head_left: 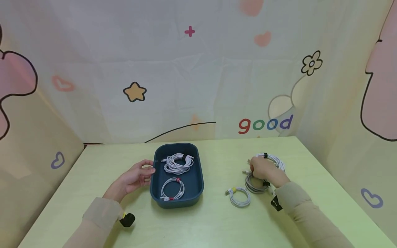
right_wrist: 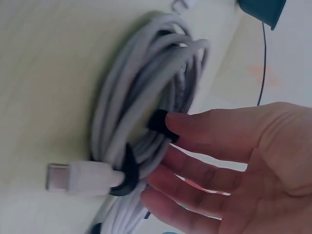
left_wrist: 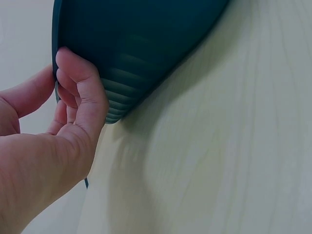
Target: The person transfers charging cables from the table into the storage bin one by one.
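A dark blue plastic bin (head_left: 176, 204) stands left of the middle of the table, a coiled white cable (head_left: 175, 168) and a smaller coil with red ties (head_left: 183, 188) inside it. My left hand (head_left: 138, 177) pinches its left wall at the rim between thumb and fingers; ribs (left_wrist: 119, 92) mark the bin's outside. Over on the right, my right hand (head_left: 263, 169) grips a grey coiled cable (head_left: 255, 190). In the right wrist view the thumb presses a black tie (right_wrist: 158, 122), and the other fingers lie against the coil, whose plug (right_wrist: 80, 179) sticks out.
Behind the right hand lies a white coiled cable (head_left: 278, 162) with a black tie. A small pale coil with a yellow tie (head_left: 234, 189) sits between the bin and the grey cable. A printed cloth backdrop (head_left: 173, 86) rises along the table's back edge.
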`<control>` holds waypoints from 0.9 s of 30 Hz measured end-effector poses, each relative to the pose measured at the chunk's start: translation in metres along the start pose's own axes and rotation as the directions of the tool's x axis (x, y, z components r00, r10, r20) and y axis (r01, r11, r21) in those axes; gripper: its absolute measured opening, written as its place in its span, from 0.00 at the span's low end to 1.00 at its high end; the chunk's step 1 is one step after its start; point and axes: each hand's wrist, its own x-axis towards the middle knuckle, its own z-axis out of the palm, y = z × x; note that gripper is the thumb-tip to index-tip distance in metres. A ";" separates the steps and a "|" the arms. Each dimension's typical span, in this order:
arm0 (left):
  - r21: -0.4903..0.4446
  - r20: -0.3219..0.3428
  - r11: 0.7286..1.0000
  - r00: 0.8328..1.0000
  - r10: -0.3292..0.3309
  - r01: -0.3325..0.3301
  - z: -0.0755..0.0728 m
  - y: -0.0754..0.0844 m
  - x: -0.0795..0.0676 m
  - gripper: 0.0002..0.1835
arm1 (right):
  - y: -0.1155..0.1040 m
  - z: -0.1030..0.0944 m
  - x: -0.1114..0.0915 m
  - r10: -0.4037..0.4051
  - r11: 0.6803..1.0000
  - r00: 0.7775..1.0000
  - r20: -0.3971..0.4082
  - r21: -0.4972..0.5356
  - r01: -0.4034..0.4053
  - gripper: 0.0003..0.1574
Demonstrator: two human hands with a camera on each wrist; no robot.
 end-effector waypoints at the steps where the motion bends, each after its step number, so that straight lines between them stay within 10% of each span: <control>1: 0.005 -0.001 1.000 1.000 -0.001 0.001 0.000 0.000 0.000 0.17 | 0.001 0.002 0.000 -0.005 1.000 1.000 -0.003 -0.003 0.005 0.10; 27: -0.004 -0.004 1.000 1.000 0.003 -0.003 -0.001 0.000 0.001 0.17 | 0.020 -0.019 0.006 -0.103 0.974 0.994 0.045 0.208 0.092 0.10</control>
